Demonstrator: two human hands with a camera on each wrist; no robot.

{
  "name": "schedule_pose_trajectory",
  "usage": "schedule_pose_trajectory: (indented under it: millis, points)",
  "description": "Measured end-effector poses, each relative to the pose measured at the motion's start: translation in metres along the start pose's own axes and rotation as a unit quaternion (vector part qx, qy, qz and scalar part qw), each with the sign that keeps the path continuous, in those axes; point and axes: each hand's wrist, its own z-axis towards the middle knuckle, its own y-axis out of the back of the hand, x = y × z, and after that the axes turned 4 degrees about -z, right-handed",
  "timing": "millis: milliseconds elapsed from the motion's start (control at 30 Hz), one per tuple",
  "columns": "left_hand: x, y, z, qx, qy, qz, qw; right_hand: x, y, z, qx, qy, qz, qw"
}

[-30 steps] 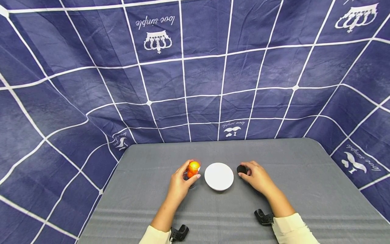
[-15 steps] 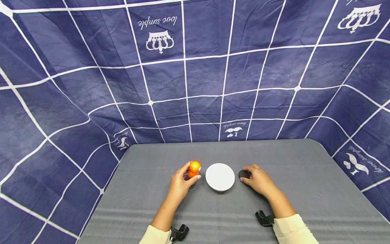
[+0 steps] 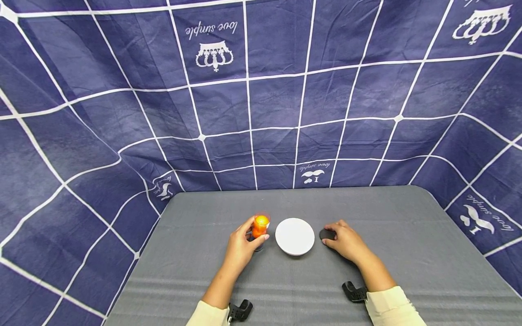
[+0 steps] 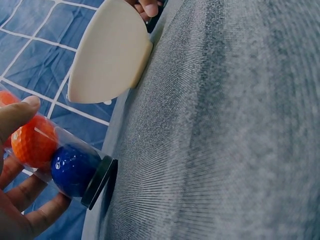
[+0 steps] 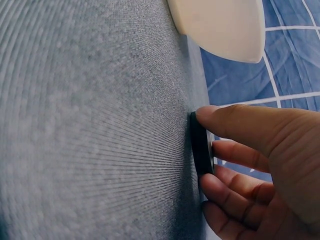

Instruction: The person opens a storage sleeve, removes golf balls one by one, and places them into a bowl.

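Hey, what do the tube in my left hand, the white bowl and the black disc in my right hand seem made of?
Tube: likely clear, glossy plastic; the blue ball shows through its wall.
White bowl: smooth, perhaps ceramic or plastic; the surface is even and patternless.
Black disc: probably matte plastic, possibly rubber; its dark surface shows little shine.

Bowl: on surface. Tube, balls inside: bowl's nine o'clock, in my left hand. Disc: three o'clock, in my right hand. Cloth: twelve o'clock.
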Motion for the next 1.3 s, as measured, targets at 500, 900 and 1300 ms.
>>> schedule_pose_trajectory:
  millis: [500, 900, 1300]
  points:
    - [0.002, -0.001, 0.000, 0.002, 0.005, -0.002, 1.0000, 0.000, 0.001, -0.001, 0.002, -0.001, -0.007, 1.0000]
    - [0.003, 0.000, 0.000, -0.008, 0.032, -0.009, 0.9994, 0.003, 0.006, -0.002, 0.006, -0.015, 0.002, 0.9999]
    - [-0.006, 0.003, -0.001, -0.012, 0.021, -0.007, 0.9997, 0.008, 0.010, 0.001, -0.084, 0.025, 0.038, 0.9954]
